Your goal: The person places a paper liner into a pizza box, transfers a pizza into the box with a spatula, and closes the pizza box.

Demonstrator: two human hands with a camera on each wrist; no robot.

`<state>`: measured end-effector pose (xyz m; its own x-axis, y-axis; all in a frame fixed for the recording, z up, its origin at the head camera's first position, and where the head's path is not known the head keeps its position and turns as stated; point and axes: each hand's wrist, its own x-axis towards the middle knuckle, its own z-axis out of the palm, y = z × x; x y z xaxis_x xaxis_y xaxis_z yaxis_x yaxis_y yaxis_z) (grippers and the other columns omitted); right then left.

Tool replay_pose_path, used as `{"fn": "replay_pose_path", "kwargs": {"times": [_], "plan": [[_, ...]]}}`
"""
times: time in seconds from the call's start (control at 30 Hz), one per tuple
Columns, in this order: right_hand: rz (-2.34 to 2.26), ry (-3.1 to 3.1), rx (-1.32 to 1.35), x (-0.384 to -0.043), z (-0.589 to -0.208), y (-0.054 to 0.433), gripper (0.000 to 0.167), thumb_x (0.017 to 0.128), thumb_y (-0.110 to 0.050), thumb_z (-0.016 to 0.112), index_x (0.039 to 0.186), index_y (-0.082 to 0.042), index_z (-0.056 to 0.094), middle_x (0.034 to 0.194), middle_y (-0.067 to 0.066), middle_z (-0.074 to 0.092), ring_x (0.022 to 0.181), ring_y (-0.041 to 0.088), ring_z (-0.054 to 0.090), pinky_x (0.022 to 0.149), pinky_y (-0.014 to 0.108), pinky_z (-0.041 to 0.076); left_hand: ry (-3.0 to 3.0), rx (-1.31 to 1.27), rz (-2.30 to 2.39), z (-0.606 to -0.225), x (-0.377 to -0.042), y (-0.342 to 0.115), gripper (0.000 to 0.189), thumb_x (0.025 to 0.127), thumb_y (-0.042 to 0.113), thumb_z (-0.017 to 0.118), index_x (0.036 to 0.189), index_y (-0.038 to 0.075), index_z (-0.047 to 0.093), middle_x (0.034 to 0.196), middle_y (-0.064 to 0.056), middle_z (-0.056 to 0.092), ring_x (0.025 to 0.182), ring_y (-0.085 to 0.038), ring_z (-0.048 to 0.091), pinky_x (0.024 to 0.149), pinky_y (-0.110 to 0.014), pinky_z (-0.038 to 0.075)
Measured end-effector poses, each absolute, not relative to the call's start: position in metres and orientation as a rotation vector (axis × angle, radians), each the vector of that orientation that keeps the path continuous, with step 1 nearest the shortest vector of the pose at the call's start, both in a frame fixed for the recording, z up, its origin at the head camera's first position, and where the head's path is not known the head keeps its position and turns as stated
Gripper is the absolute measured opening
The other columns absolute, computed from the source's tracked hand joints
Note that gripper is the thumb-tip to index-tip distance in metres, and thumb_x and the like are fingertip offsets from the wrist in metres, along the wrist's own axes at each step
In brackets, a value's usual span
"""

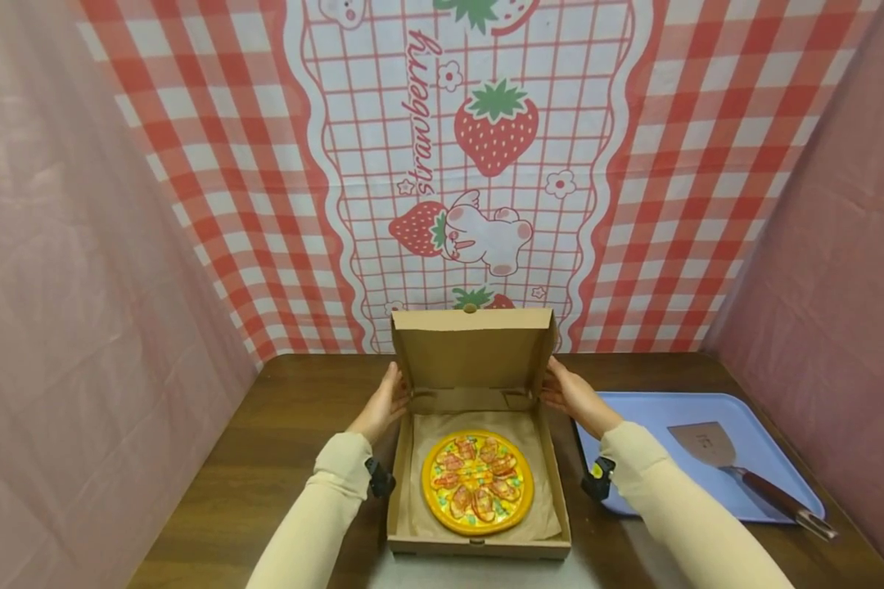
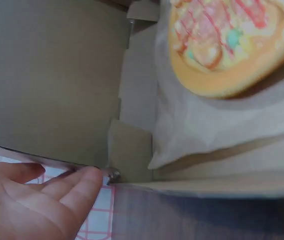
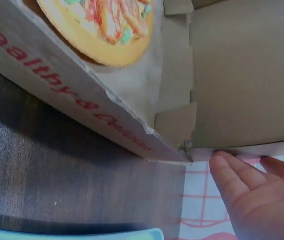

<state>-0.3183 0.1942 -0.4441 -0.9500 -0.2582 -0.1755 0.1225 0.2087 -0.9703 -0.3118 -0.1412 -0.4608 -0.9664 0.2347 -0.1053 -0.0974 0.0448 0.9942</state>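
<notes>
A cardboard pizza box [image 1: 479, 550] stands on the table with its lid [image 1: 475, 360] raised. Inside, a toy-like pizza [image 1: 477, 483] with a thick yellow rim lies on brown paper [image 1: 548, 519]. At the lid's left edge, near the hinge, my left hand [image 1: 380, 406] touches the cardboard with fairly straight fingers [image 2: 84, 187]. My right hand [image 1: 578, 398] mirrors it on the opposite edge, its fingertips [image 3: 227, 167] against the lid's side flap. Neither hand curls round the lid. Red lettering shows on the box's outer side wall in the right wrist view.
Right of the box lies a blue tray [image 1: 659, 495], partly behind my right forearm. On it rests a metal spatula [image 1: 707, 446], its dark handle [image 1: 769, 495] reaching past the tray's rim. A strawberry-print cloth [image 1: 479, 237] hangs behind the wooden table [image 1: 287, 442]; pink curtains flank both sides.
</notes>
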Motion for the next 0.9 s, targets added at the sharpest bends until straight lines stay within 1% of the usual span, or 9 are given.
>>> {"fn": "replay_pose_path", "kwargs": {"times": [0.1, 0.27, 0.4, 0.6, 0.7, 0.9], "plan": [[-1.785, 2.198, -0.137, -0.315, -0.443, 0.194, 0.081, 0.104, -0.054, 0.017, 0.153, 0.007, -0.004, 0.155, 0.04, 0.011, 0.142, 0.051, 0.025, 0.119, 0.054, 0.025, 2.069, 0.101, 2.029, -0.459, -0.311, -0.14, 0.082, 0.103, 0.055, 0.012, 0.154, -0.008, -0.001, 0.159, -0.035, 0.003, 0.143, -0.055, 0.016, 0.12, -0.059, 0.017], [-1.814, 2.166, -0.152, -0.31, -0.441, 0.194, 0.082, 0.104, -0.052, 0.016, 0.152, 0.012, -0.001, 0.153, 0.042, 0.013, 0.142, 0.052, 0.023, 0.119, 0.055, 0.023, 2.07, 0.057, 2.019, -0.451, -0.309, -0.138, 0.085, 0.101, 0.058, 0.014, 0.154, -0.006, -0.002, 0.159, -0.034, 0.002, 0.143, -0.056, 0.018, 0.119, -0.06, 0.018], [-1.818, 2.163, -0.154, -0.308, -0.435, 0.191, 0.082, 0.104, -0.052, 0.015, 0.151, 0.014, 0.003, 0.151, 0.044, 0.016, 0.141, 0.054, 0.024, 0.119, 0.057, 0.023, 2.073, 0.059, 1.997, -0.446, -0.307, -0.138, 0.088, 0.1, 0.062, 0.013, 0.154, -0.005, -0.004, 0.159, -0.035, 0.001, 0.143, -0.056, 0.017, 0.119, -0.061, 0.017], [-1.797, 2.177, -0.17, -0.304, -0.431, 0.189, 0.079, 0.104, -0.052, 0.012, 0.153, 0.01, 0.002, 0.152, 0.042, 0.017, 0.141, 0.053, 0.025, 0.118, 0.057, 0.024, 2.082, 0.076, 1.981, -0.441, -0.302, -0.136, 0.087, 0.1, 0.061, 0.011, 0.154, -0.005, -0.004, 0.158, -0.037, 0.003, 0.143, -0.056, 0.017, 0.119, -0.061, 0.016], [-1.774, 2.195, -0.197, -0.301, -0.431, 0.188, 0.082, 0.103, -0.056, 0.012, 0.155, 0.006, 0.001, 0.154, 0.04, 0.016, 0.141, 0.052, 0.025, 0.118, 0.058, 0.024, 2.088, 0.087, 1.975, -0.442, -0.298, -0.137, 0.085, 0.101, 0.059, 0.011, 0.154, -0.005, -0.004, 0.157, -0.038, 0.004, 0.143, -0.055, 0.017, 0.12, -0.06, 0.016], [-1.748, 2.222, -0.217, -0.292, -0.435, 0.189, 0.086, 0.1, -0.064, 0.013, 0.156, 0.0, 0.002, 0.158, 0.033, 0.013, 0.145, 0.049, 0.021, 0.12, 0.057, 0.022, 2.092, 0.116, 1.969, -0.444, -0.29, -0.138, 0.085, 0.101, 0.057, 0.01, 0.153, -0.008, -0.006, 0.155, -0.042, 0.004, 0.144, -0.055, 0.015, 0.12, -0.06, 0.014]]}}
